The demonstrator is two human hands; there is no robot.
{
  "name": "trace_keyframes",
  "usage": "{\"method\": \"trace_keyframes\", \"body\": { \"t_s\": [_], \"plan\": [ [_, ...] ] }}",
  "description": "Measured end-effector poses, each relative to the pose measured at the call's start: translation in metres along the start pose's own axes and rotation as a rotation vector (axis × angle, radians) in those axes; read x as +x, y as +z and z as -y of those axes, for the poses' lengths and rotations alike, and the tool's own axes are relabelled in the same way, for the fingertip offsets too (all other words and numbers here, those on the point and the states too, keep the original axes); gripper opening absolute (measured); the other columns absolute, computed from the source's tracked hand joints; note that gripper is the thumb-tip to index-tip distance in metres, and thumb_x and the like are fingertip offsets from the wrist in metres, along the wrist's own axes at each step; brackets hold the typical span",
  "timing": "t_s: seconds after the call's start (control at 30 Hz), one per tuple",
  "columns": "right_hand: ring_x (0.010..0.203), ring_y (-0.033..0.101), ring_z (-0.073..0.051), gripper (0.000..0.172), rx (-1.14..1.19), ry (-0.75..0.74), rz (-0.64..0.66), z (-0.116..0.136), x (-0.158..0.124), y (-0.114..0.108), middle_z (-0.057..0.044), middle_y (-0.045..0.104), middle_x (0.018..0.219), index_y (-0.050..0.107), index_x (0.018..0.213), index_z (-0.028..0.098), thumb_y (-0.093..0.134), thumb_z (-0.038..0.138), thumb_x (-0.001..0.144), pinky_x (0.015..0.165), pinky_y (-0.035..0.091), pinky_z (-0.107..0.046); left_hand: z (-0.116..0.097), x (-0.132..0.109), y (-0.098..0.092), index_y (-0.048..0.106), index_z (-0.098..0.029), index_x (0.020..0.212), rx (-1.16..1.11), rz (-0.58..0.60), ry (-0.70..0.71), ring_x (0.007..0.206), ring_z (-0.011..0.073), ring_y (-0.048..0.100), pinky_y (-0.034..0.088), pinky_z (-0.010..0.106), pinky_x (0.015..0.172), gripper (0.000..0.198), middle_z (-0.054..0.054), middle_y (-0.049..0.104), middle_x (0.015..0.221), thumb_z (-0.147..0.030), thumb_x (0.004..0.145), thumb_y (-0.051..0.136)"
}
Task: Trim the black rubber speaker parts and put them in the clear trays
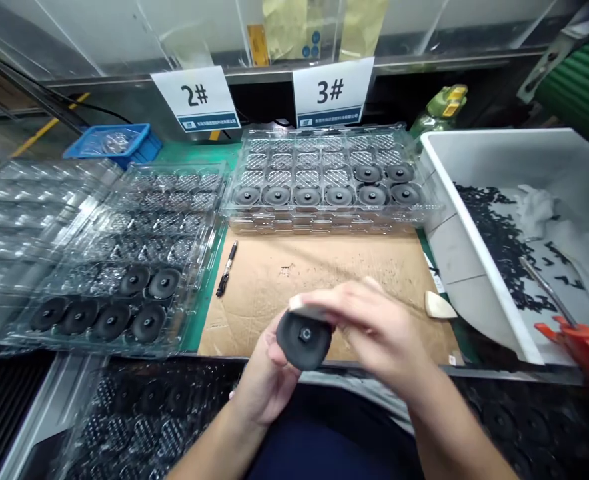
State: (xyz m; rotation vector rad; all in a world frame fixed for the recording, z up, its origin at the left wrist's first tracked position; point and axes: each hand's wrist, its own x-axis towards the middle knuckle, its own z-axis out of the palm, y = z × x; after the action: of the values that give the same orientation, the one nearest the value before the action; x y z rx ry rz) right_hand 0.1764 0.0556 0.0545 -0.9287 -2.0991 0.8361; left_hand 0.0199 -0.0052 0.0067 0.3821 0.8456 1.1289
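Observation:
A round black disc (pixel 304 341) with a small hub at its centre is held up over the cardboard's front edge. My left hand (pixel 269 380) is closed around its lower left side, thumb near the rim. Above it, my right hand (pixel 374 327) reaches in from the right, slightly blurred, fingers closed on a small whitish block (pixel 299 304) that touches or nearly touches the disc's top rim. The fingers hide most of that block. A flat off-white wedge (pixel 439 305) lies at the cardboard's right edge.
Clear tray stacks with black discs stand at the back (pixel 324 217) and left (pixel 189 320). A pen (pixel 227 269) lies on the cardboard (pixel 254 300). At right, a white bin (pixel 469 267) holds small black pieces; orange-handled pliers (pixel 574 333) are there. A green bottle (pixel 437 112) stands behind.

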Motion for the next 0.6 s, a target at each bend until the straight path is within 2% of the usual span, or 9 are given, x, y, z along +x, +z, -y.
{"method": "trace_keyframes", "body": {
  "t_s": [0.07, 0.13, 0.23, 0.3, 0.4, 0.5, 0.57, 0.6],
  "plan": [
    [0.093, 0.058, -0.014, 0.028, 0.061, 0.226, -0.01, -0.025, -0.009, 0.004, -0.001, 0.064, 0.105, 0.058, 0.112, 0.027, 0.043, 0.019, 0.091, 0.078, 0.042, -0.029, 0.001, -0.002, -0.004, 0.058, -0.026, 0.116, -0.11, 0.041, 0.013, 0.105, 0.0256, 0.06, 0.045, 0.033, 0.093, 0.068, 0.005, 0.061, 0.12, -0.056, 0.056, 0.071],
    [0.096, 0.059, -0.016, 0.026, 0.084, 0.34, 0.017, -0.051, -0.021, 0.017, -0.003, 0.064, 0.106, 0.059, 0.112, 0.025, 0.044, 0.023, 0.091, 0.08, 0.047, -0.03, 0.001, -0.004, -0.006, 0.059, -0.027, 0.115, -0.219, 0.1, 0.005, 0.103, 0.0247, 0.061, 0.045, 0.033, 0.093, 0.06, 0.005, 0.06, 0.123, -0.05, 0.061, 0.07],
    [0.096, 0.06, -0.018, 0.027, 0.036, 0.367, 0.093, -0.079, -0.041, 0.049, -0.006, 0.061, 0.107, 0.063, 0.109, 0.024, 0.047, 0.021, 0.087, 0.083, 0.05, -0.034, 0.0, -0.007, -0.005, 0.061, -0.026, 0.112, -0.297, 0.152, -0.025, 0.102, 0.0238, 0.062, 0.047, 0.032, 0.091, 0.052, 0.005, 0.063, 0.118, -0.049, 0.066, 0.066],
    [0.105, 0.056, -0.021, 0.032, -0.013, 0.384, 0.084, -0.086, -0.052, 0.066, -0.008, 0.053, 0.12, 0.061, 0.113, 0.025, 0.049, 0.019, 0.084, 0.088, 0.047, -0.04, -0.001, -0.009, -0.004, 0.062, -0.026, 0.112, -0.323, 0.183, -0.045, 0.102, 0.0245, 0.062, 0.048, 0.033, 0.09, 0.05, 0.004, 0.063, 0.116, -0.052, 0.069, 0.061],
    [0.117, 0.047, -0.024, 0.038, -0.059, 0.408, 0.018, -0.084, -0.059, 0.072, -0.011, 0.043, 0.13, 0.053, 0.123, 0.024, 0.046, 0.02, 0.086, 0.095, 0.043, -0.045, -0.003, -0.012, -0.004, 0.058, -0.028, 0.115, -0.339, 0.237, -0.06, 0.101, 0.0261, 0.062, 0.049, 0.035, 0.087, 0.048, 0.003, 0.062, 0.117, -0.056, 0.077, 0.05],
    [0.11, 0.052, -0.021, 0.033, -0.054, 0.388, -0.003, -0.073, -0.061, 0.06, -0.01, 0.053, 0.118, 0.055, 0.118, 0.022, 0.041, 0.021, 0.089, 0.092, 0.045, -0.04, -0.002, -0.014, -0.008, 0.046, -0.035, 0.125, -0.202, 0.248, 0.043, 0.092, 0.0248, 0.065, 0.051, 0.037, 0.08, 0.049, 0.004, 0.061, 0.116, -0.057, 0.081, 0.044],
    [0.101, 0.057, -0.019, 0.031, -0.046, 0.374, 0.004, -0.064, -0.064, 0.053, -0.008, 0.06, 0.108, 0.057, 0.115, 0.022, 0.04, 0.021, 0.089, 0.088, 0.048, -0.036, -0.002, -0.013, -0.011, 0.032, -0.037, 0.133, 0.089, 0.219, 0.228, 0.096, 0.0244, 0.062, 0.047, 0.039, 0.085, 0.06, 0.005, 0.059, 0.117, -0.05, 0.079, 0.054],
    [0.097, 0.059, -0.018, 0.031, -0.048, 0.375, 0.003, -0.061, -0.067, 0.052, -0.008, 0.062, 0.104, 0.057, 0.115, 0.022, 0.04, 0.02, 0.089, 0.084, 0.049, -0.035, -0.002, -0.012, -0.012, 0.025, -0.038, 0.136, 0.287, 0.205, 0.339, 0.102, 0.0245, 0.059, 0.043, 0.04, 0.092, 0.07, 0.006, 0.057, 0.118, -0.041, 0.077, 0.062]
  ]
}}
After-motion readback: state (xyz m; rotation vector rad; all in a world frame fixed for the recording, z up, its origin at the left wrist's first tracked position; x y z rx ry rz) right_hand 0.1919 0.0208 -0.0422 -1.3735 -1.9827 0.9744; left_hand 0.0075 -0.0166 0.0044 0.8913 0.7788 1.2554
